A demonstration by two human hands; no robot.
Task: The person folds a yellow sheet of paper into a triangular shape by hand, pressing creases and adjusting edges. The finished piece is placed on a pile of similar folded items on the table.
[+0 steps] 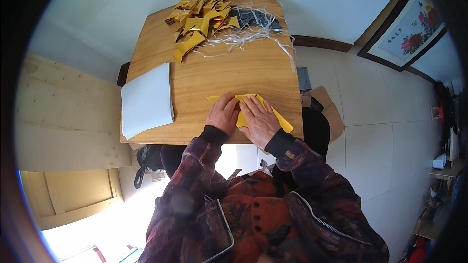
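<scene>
A golden-yellow sheet of folded paper (281, 120) lies near the front right edge of the wooden table, slanting out from under both hands. My left hand (224, 113) is closed, its fingers bent and pressed together on the left part of the paper. Beside it, my right hand (258, 117) lies flat across the middle of the sheet with its fingers spread. The two hands almost touch, and they hide much of the paper between them.
At the table's (204, 78) far side sits a heap of folded gold paper pieces (202, 19), next to tangled clear plastic strips (248, 36) over a dark grey item (253, 18). A stack of white sheets (147, 100) lies at the left edge. A framed flower picture (409, 29) leans at right.
</scene>
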